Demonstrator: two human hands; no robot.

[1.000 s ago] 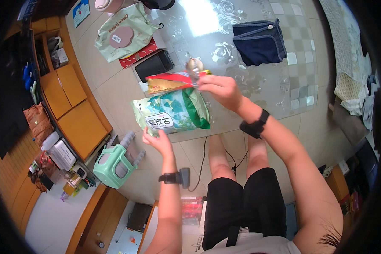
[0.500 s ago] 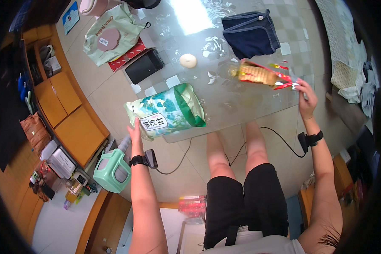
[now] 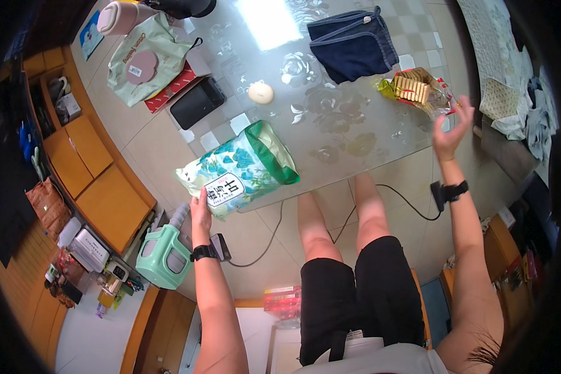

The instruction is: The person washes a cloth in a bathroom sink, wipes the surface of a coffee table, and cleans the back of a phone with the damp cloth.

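A large green and white plastic bag (image 3: 248, 167) lies at the table's near left edge. My left hand (image 3: 200, 210) holds its lower left end, the fingers pressed against the side and partly hidden by it. At the right end of the table lies an opened red and yellow packet of biscuits (image 3: 412, 90), with a row of pale biscuits showing. Just beside its near right end, my right hand (image 3: 453, 132) is raised, open and holding nothing, its fingers apart. A black strap with a small device sits on each wrist.
On the glass-topped table (image 3: 336, 134) are folded dark blue cloth (image 3: 353, 45), a round cream object (image 3: 260, 93), a black phone (image 3: 197, 103), a red box (image 3: 177, 85) and a light green pouch (image 3: 148, 59). A mint-green appliance (image 3: 164, 255) stands left, near black cables (image 3: 272, 234).
My right hand has let go of the biscuit packet, which now rests on the table, and its fingers have opened. My left hand stays on the bag, which is tilted a little more.
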